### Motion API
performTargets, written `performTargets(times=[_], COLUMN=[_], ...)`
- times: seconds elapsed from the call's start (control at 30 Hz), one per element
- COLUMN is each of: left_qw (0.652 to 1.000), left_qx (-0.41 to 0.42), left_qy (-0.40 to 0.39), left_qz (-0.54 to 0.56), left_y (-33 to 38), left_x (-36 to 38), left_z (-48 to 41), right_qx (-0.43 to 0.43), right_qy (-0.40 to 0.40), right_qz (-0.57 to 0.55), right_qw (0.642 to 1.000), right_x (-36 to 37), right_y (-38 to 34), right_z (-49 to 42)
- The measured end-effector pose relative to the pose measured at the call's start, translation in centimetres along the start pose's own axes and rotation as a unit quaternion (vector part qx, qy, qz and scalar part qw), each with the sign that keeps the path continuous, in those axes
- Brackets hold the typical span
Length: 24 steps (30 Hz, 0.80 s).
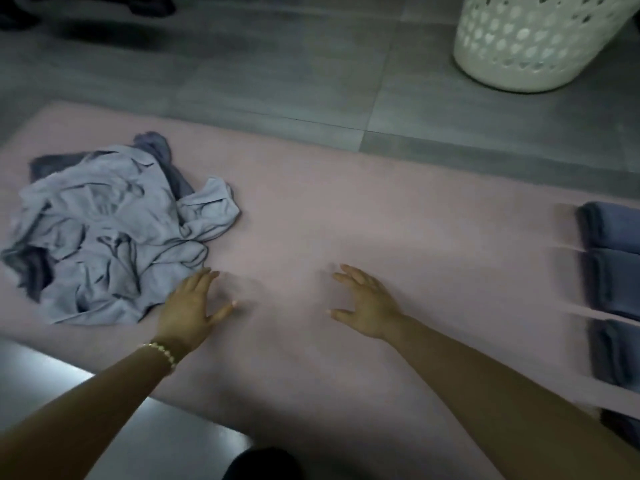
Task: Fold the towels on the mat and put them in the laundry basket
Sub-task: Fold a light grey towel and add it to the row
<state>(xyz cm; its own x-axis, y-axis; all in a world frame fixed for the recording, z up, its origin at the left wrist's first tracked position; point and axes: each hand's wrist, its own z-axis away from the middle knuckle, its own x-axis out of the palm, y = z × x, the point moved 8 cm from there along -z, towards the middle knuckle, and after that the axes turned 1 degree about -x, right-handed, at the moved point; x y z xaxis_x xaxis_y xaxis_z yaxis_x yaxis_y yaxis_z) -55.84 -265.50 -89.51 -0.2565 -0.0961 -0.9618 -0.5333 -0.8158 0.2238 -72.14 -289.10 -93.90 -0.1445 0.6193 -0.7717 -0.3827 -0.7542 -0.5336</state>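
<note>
Lying heaped on the left end of the pale pink rectangular mat [346,188], the crumpled pile of light grey-blue and slate towels [104,230] was the thing the next move turned on. The person's left hand [192,306], a beaded bracelet [162,351] at its wrist, was just beside the pile's near right edge, fingers straight and spread, gripping nothing. The right hand [367,306] was over the mat's middle, well apart from the pile, likewise splayed and empty. Whether either palm pressed the mat could not be told. The pile showed no clear long axis, only a loose sprawl, so the left hand looked the likelier one to draw a towel toward the mat's bare middle. A row of folded dark blue towels [613,271] lay along the mat's right end, not yet in the white perforated plastic laundry basket [533,46], which stood on the grey tiled floor [242,64] beyond the mat's far right corner.
</note>
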Motion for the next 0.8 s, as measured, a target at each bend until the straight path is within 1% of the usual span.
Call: performTargets(times=[0.07,0.1,0.17,0.23,0.3,0.37,0.43,0.5,0.53,0.63,0.67,0.73,0.77,0.8], left_qw=[0.999,0.998,0.994,0.99,0.99,0.995,0.998,0.993,0.988,0.966,0.965,0.977,0.984,0.992], left_qx=[-0.003,-0.01,-0.035,-0.076,-0.099,-0.069,-0.023,-0.013,-0.012,-0.002,-0.011,-0.017,-0.004,0.033], left_qy=[0.017,0.038,0.088,0.109,0.098,0.065,0.009,-0.073,-0.097,-0.096,-0.102,-0.109,-0.099,-0.059], left_qz=[-0.031,-0.043,-0.052,-0.042,-0.027,-0.035,-0.064,-0.09,-0.119,-0.24,-0.24,-0.182,-0.146,-0.111], left_y=[-2.1,-3.1,-5.0,-7.1,-8.9,-8.9,-7.9,-7.6,-7.7,-7.9,-8.0,-7.8,-7.5,-6.6], left_x=[-0.5,-1.2,-2.9,-4.3,-5.2,-5.8,-5.1,-3.9,-3.3,-3.3,-3.3,-3.4,-3.7,-4.5], left_z=[-0.6,-0.9,-1.4,-2.2,-3.4,-5.2,-7.3,-8.9,-9.4,-10.3,-10.5,-10.9,-11.0,-10.8], right_qx=[-0.011,-0.018,-0.028,-0.023,-0.014,-0.008,-0.009,-0.007,-0.004,0.006,0.008,0.007,0.006,0.007], right_qy=[-0.004,0.0,0.003,-0.002,0.008,0.019,0.035,0.04,0.038,0.053,0.058,0.051,0.04,0.022], right_qz=[-0.003,-0.004,-0.001,0.017,0.03,0.049,0.069,0.077,0.076,0.062,0.06,0.064,0.063,0.049], right_qw=[1.0,1.0,1.0,1.0,0.999,0.999,0.997,0.996,0.996,0.997,0.997,0.997,0.997,0.999], right_x=[1.2,1.8,3.0,4.2,5.2,5.7,5.8,5.9,6.1,6.3,6.3,6.3,6.2,5.9], right_y=[-2.0,-2.9,-4.4,-5.0,-4.9,-4.5,-4.3,-4.3,-4.3,-4.1,-4.0,-4.0,-4.2,-4.6], right_z=[-1.3,-1.7,-2.3,-2.5,-2.5,-2.5,-2.6,-2.6,-2.6,-2.5,-2.6,-2.5,-2.5,-2.5])
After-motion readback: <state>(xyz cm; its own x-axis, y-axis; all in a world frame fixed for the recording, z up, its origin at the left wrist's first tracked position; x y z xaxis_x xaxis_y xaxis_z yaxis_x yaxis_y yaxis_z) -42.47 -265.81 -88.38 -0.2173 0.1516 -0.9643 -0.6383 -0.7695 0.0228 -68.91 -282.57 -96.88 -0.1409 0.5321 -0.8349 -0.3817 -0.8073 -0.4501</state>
